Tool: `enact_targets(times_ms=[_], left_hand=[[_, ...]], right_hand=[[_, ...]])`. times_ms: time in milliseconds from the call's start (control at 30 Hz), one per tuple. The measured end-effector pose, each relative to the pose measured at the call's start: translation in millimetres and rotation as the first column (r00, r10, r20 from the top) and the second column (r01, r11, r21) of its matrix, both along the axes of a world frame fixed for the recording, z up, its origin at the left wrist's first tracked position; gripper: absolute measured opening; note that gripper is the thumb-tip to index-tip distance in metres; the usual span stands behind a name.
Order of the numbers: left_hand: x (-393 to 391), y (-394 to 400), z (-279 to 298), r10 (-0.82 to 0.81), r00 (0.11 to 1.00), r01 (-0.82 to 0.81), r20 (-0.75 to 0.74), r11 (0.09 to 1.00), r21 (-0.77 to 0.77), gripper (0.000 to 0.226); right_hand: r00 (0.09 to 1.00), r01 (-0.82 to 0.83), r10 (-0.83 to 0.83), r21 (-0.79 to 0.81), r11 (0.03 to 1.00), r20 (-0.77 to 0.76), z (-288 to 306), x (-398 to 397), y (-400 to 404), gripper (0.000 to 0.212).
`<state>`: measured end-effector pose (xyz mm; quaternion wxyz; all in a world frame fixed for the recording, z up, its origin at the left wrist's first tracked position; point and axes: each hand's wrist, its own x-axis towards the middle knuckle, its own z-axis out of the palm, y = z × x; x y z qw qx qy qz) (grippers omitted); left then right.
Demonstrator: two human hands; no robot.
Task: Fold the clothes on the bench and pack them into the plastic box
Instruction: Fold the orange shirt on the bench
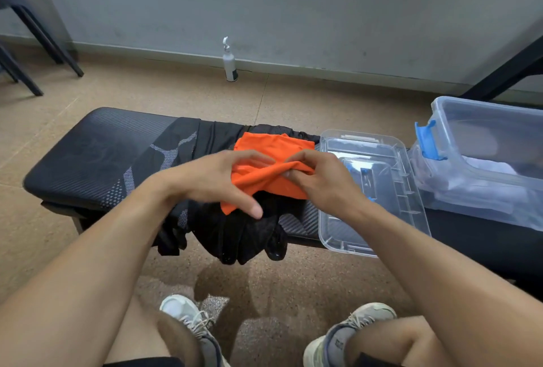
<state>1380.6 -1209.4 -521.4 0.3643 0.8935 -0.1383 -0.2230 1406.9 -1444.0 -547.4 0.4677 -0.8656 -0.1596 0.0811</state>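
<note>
Orange garment point(266, 161) between both hands point(279, 178)

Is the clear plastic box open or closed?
Open: the clear plastic box has no cover on; its transparent lid lies separately on the black bench.

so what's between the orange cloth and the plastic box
The clear lid, lying flat on the bench, sits between the orange cloth and the plastic box; the head view shows it.
</note>
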Motion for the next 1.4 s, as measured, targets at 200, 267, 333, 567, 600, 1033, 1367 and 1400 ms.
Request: enact_targets(times_ms=[200,267,333,567,600,1033,1367,1400], left_hand=[[-0.5,-5.4,-14.9,0.077,0.988,-0.078,0.136,0.997,0.006,0.085],[-2.2,-10.4,-15.5,0.092,0.976,-0.093,0.198,0.996,-0.007,0.093],[-4.9,-21.6,-15.6,0.1,0.932,-0.111,0.348,0.994,0.012,0.099],[2.4,-45.3,-20.1,-0.083,0.688,-0.127,0.721,0.964,0.233,0.066],[2.8,-44.1,-18.9,-0.072,0.683,-0.139,0.727,0.964,0.225,0.057],[14.6,-10.5,-28.2,0.428,0.81,-0.373,0.401,0.904,-0.211,0.015],[15.7,-11.3,-13.6,0.471,0.821,-0.408,0.323,0.88,-0.244,0.021],[16.5,-11.4,-16.6,0.46,0.834,-0.416,0.305,0.887,-0.2,0.022]], right_hand=[[0.995,-0.038,0.035,-0.03,0.999,-0.093,-3.8,12.9,-6.6,0.009],[0.996,-0.015,0.012,-0.03,0.999,-0.087,-3.3,15.1,-5.5,0.008],[0.998,0.04,-0.042,-0.05,0.998,-0.053,-2.5,17.5,-4.1,0.006],[0.988,0.147,-0.147,0.009,0.989,0.04,5.4,19.5,-8.1,0.031],[0.983,0.172,-0.173,0.025,0.985,0.057,6.5,19.0,-9.2,0.034],[0.997,-0.027,0.028,0.005,1.0,-0.069,5.5,28.2,-35.6,0.036],[0.949,-0.092,0.131,0.144,0.985,-0.288,13.4,30.1,-47.4,0.012],[0.947,-0.089,0.119,0.111,0.99,-0.299,10.9,29.5,-47.3,0.013]])
